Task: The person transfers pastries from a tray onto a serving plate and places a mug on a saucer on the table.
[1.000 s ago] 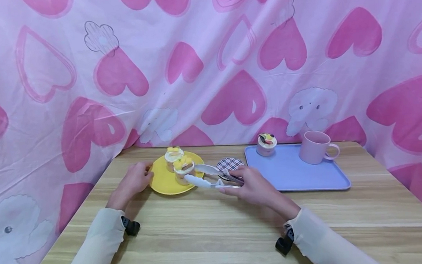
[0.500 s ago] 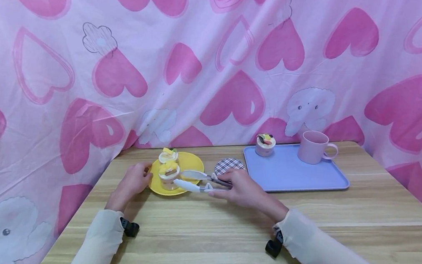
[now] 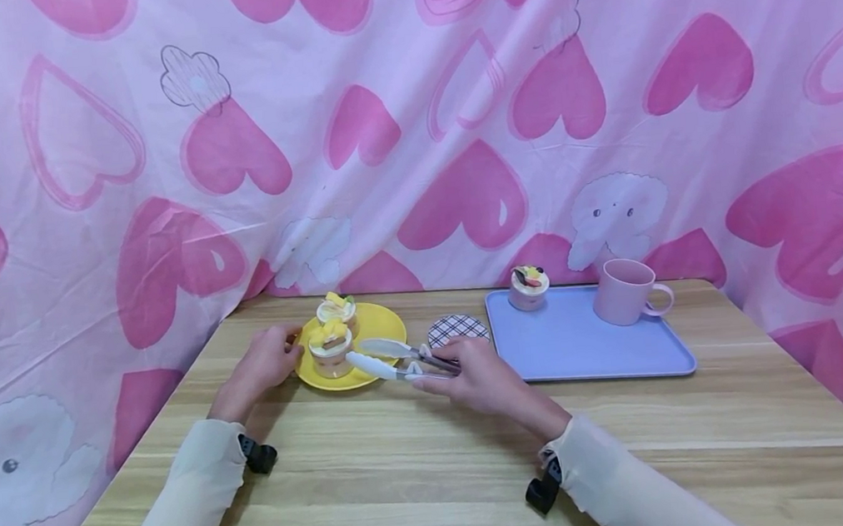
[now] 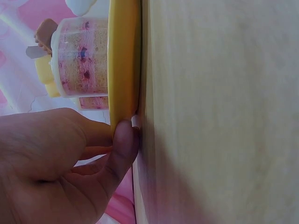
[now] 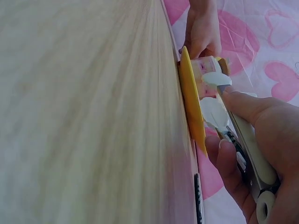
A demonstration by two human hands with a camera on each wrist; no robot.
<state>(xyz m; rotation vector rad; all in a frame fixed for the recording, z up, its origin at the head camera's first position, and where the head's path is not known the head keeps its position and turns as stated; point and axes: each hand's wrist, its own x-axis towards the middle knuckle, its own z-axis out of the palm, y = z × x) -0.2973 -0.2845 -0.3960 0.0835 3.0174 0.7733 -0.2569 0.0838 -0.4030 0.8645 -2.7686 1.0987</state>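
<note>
At the left of the yellow plate, my left hand pinches the rim; the left wrist view has the thumb against the plate's edge. Two small cake cups stand on the plate's left half: a front cup with yellow fruit and a biscuit piece on top, and a back cup partly behind it. My right hand grips metal tongs with white tips. The tong tips are spread over the plate's right side, just right of the front cup, with nothing between them.
Right of the plate lies a round checked coaster, partly behind my right hand. A blue tray sits further right, bearing another cake cup and a pink mug. A pink heart-print cloth hangs behind the wooden table.
The tongs moved left over the plate, and the two cake cups now stand further left on it, the front one apart from the tips. My left hand kept its place at the rim.
</note>
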